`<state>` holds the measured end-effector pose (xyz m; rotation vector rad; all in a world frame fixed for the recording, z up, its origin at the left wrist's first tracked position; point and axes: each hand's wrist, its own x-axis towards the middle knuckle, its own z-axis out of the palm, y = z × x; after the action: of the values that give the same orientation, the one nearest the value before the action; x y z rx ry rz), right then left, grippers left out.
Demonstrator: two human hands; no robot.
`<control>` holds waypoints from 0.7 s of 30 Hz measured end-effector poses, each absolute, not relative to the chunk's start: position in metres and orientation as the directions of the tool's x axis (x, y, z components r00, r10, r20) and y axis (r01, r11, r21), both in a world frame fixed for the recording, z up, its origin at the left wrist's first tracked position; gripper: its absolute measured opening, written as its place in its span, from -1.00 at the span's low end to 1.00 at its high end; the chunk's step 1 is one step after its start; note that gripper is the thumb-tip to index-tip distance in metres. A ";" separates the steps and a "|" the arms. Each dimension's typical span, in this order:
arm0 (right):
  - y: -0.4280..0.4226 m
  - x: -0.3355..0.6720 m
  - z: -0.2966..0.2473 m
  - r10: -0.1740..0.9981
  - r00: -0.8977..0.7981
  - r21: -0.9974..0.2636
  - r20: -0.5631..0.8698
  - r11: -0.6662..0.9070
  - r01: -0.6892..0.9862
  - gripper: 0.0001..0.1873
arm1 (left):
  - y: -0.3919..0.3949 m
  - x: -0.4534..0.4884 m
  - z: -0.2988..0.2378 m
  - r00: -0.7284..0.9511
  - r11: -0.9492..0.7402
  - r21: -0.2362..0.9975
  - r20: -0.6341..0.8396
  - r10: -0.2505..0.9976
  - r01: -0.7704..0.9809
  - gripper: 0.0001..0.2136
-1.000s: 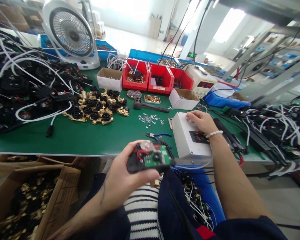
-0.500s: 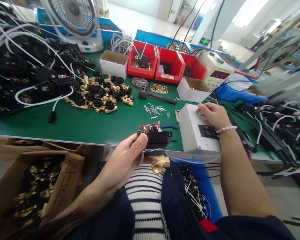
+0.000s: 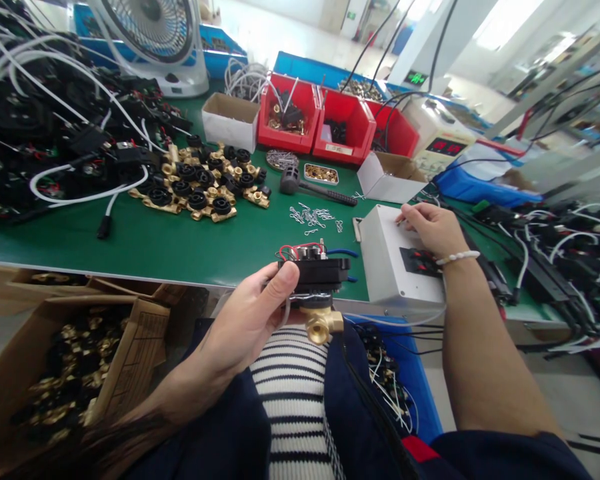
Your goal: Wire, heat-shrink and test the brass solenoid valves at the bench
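My left hand grips a black switch unit with red wires on top and a brass fitting underneath. It is held level just in front of the green table's near edge. My right hand rests on top of a white box with a black and red panel, fingers curled on its far part. A bead bracelet sits on that wrist.
A pile of brass and black fittings, loose metal clips, a black mallet, blue-handled pliers, red bins, small cardboard boxes, a fan and a power supply stand on the table. Cabled units heap left and right. A carton of fittings sits below left.
My left hand has turned the unit from board-side-up to level, so its brass fitting now hangs below. The right hand stays on the white box. The view has dipped slightly.
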<state>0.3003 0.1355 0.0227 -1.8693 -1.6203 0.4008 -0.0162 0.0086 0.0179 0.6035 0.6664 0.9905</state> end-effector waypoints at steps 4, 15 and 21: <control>0.135 0.298 0.024 0.963 0.216 -0.631 0.163 -0.067 0.773 -0.72 | 0.009 -0.016 0.018 0.395 0.422 0.712 -0.218 0.892 -0.561 -0.46; 0.136 0.296 0.023 0.958 0.235 -0.656 0.164 -0.072 0.752 -0.72 | 0.009 -0.016 0.016 0.386 0.437 0.693 -0.242 0.890 -0.573 -0.46; 0.134 0.297 0.024 0.961 0.229 -0.654 0.157 -0.073 0.753 -0.73 | 0.008 -0.016 0.017 0.398 0.444 0.681 -0.237 0.886 -0.582 -0.48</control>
<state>0.2969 0.1345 0.0236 -1.8757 -1.5741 0.4220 -0.0156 0.0082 0.0168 0.5497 0.6377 0.9908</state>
